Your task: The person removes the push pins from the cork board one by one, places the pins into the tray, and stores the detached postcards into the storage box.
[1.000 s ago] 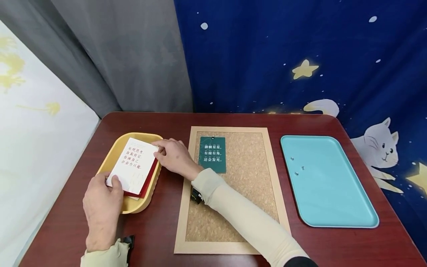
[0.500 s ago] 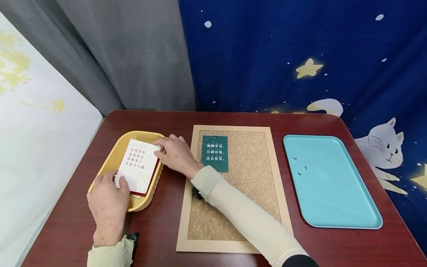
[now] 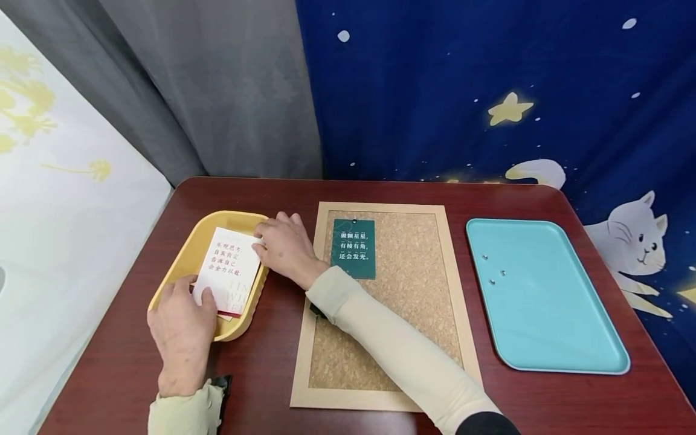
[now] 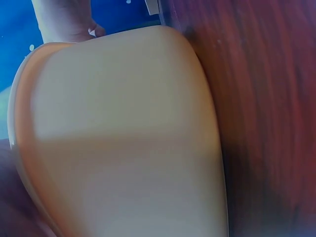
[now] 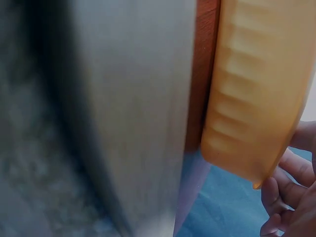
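Note:
A white card (image 3: 225, 269) with red Chinese writing lies in the yellow basket (image 3: 193, 248) at the left of the table. My left hand (image 3: 185, 329) grips the card's lower left corner between thumb and fingers, across the basket's near rim. At the upper right corner, my right hand (image 3: 288, 249) pinches the same card with its thumb and index finger. A thin strip of a red card (image 3: 231, 314) shows beneath the white one. In the right wrist view, fingers (image 5: 291, 190) are at the rim of the basket (image 5: 256, 89); the card is hidden there.
A wood-framed cork board (image 3: 408, 314) lies mid-table under my right forearm. A green card (image 3: 353, 249) is pinned at its upper left. On the right, a turquoise tray (image 3: 560, 302) holds a few small pins (image 3: 492, 281). Curtains hang behind the table.
The white card has shifted a little over the red one, so less red shows along its right side. Both hands stay at its corners. The head view has turned slightly left.

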### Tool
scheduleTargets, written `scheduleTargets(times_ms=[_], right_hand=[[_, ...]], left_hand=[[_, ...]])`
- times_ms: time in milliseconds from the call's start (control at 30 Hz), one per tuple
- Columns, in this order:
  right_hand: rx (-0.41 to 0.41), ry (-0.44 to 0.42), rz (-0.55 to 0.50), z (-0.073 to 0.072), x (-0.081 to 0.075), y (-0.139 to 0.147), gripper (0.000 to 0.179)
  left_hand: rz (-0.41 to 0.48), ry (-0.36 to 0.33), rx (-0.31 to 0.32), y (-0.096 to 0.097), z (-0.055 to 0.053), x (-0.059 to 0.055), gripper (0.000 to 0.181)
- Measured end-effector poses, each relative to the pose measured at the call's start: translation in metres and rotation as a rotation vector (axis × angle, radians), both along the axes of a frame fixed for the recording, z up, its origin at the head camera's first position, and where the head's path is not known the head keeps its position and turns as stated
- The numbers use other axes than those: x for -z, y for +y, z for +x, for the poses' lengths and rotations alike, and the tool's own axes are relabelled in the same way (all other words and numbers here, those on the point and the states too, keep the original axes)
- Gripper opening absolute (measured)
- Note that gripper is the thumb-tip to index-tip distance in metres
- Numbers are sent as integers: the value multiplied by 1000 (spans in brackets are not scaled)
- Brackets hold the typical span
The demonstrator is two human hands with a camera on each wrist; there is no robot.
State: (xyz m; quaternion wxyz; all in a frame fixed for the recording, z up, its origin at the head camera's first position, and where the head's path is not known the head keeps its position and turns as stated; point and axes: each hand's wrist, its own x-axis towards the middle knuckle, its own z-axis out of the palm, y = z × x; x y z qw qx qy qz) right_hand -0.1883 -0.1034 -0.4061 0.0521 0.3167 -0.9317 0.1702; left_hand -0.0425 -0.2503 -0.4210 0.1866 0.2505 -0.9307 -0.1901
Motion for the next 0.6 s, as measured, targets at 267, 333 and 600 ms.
scheduleTargets(times_ms=[267,333,600], right_hand=[[-1,41,67,-1,0,-3,14],[-5,52,80,-1,0,-3,15],[-65,57,112,-2,-2,-8,13]], left_hand=[[2,-2,3,1,-1,2,37],[2,5,8,0,-2,3,37],[-2,-21,5,-2,1,3,38]])
